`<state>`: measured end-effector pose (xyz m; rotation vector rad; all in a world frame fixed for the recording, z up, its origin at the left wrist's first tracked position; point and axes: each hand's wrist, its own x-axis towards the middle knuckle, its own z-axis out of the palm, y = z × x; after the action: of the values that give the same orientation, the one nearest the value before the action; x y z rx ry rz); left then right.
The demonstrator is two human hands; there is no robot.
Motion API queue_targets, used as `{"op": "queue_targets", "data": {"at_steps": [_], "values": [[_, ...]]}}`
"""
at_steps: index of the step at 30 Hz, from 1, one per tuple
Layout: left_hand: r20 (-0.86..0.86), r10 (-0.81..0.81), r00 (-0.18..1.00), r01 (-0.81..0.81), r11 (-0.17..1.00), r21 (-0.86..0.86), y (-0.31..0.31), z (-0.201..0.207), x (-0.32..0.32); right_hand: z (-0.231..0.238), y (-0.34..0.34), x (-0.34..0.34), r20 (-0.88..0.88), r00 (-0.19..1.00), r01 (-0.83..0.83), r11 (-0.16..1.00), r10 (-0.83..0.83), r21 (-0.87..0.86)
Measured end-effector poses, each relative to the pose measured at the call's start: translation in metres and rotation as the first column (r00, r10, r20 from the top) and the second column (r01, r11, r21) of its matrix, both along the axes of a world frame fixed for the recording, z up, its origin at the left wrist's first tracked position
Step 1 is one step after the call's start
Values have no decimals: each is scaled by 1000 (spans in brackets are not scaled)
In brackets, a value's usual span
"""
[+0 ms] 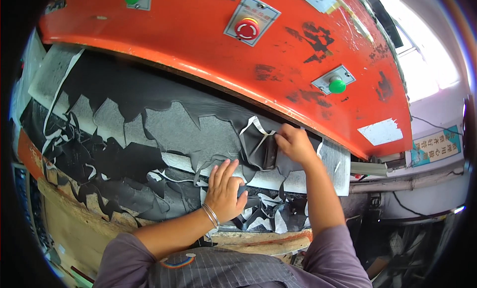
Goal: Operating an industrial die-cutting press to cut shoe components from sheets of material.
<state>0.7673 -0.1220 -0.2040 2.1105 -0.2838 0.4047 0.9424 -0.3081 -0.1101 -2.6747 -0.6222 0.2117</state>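
There, the right hand pinched the dark folded sheet; the left hand, half-curled nearer the body, held I couldn't tell what, if anything. Slow, even lifting looked safest.

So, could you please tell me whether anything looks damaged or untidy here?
Yes: the red-orange machine panel bears dark, scuffed patches, perhaps worn paint, and its white label has a ragged right edge. Black scraps also lie jumbled left of the hands.
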Motion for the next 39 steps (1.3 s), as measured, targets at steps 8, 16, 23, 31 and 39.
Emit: {"op": "queue_targets", "data": {"at_steps": [8,16,23,31,39], "values": [[-56,-34,998,42,990,134,-2,3,6,-48,-7,-64,-576,627,776,365,-524,514],[-26,-87,996,90,980,175,9,7,24,-60,-29,-87,236,953,110,940,-192,322],[-14,-124,992,125,977,176,8,3,34,-82,-19,-99,414,869,150,941,-272,304],[16,-153,988,148,975,167,20,-3,30,-77,-21,-100,292,911,172,911,-292,374],[-16,-171,985,171,972,162,18,8,38,-81,-33,-93,250,920,192,904,-302,383]]}}
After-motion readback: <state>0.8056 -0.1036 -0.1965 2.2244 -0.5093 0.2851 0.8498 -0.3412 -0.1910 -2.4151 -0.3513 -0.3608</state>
